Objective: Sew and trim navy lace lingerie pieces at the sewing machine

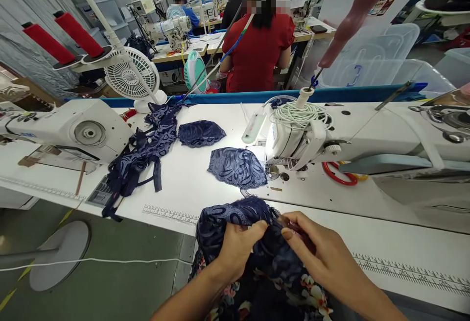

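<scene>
At the table's front edge, over my lap, a bunched piece of navy lace fabric point(235, 211) is held between both hands. My left hand point(238, 247) is closed on it, thumb pressed over the cloth. My right hand point(312, 247) pinches the right side of the same fabric; some of its fingertips are hidden in the folds. Just beyond lies a curved navy lace panel point(238, 166), its right end by the presser foot point(271, 171) of the sewing machine point(299, 139). A second lace panel point(201, 133) rests behind it.
Tangled navy lace pieces with straps point(147, 149) hang over the table's front edge at left. Another sewing machine point(88, 130), a white fan point(132, 73) and red thread cones point(79, 34) stand there. Red-handled scissors point(340, 174) lie under the machine arm. A person in red point(253, 54) sits ahead.
</scene>
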